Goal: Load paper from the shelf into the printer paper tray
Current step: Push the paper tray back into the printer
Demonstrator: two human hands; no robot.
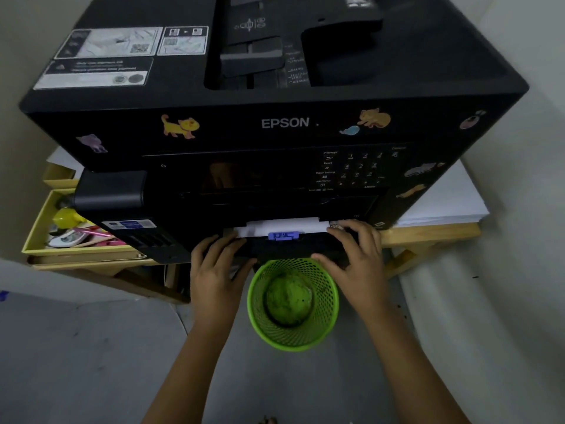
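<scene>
Printer (284,123): black, my landmark, on a wooden tabletop (428,232).
Paper tray (293,249): at printer's front base, white paper (284,226) loaded.
Left hand (215,270): fingers straight, I press the tray's left front.
Right hand (356,261): fingers spread, pressing right front, apparently to seat it evenly.
Green bin (293,304): below the tray.

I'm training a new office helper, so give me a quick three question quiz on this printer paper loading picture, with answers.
1. True or false: white paper already lies in the paper tray at the printer front.
2. Which object stands on the floor between the two forearms? A) green mesh bin B) cardboard box C) stool
3. Fill in: the small clip-like guide at the paper's front edge is coloured ____.

Key
1. True; the left hand and right hand rest on the tray front.
2. A, the green mesh bin.
3. Purple.
</scene>
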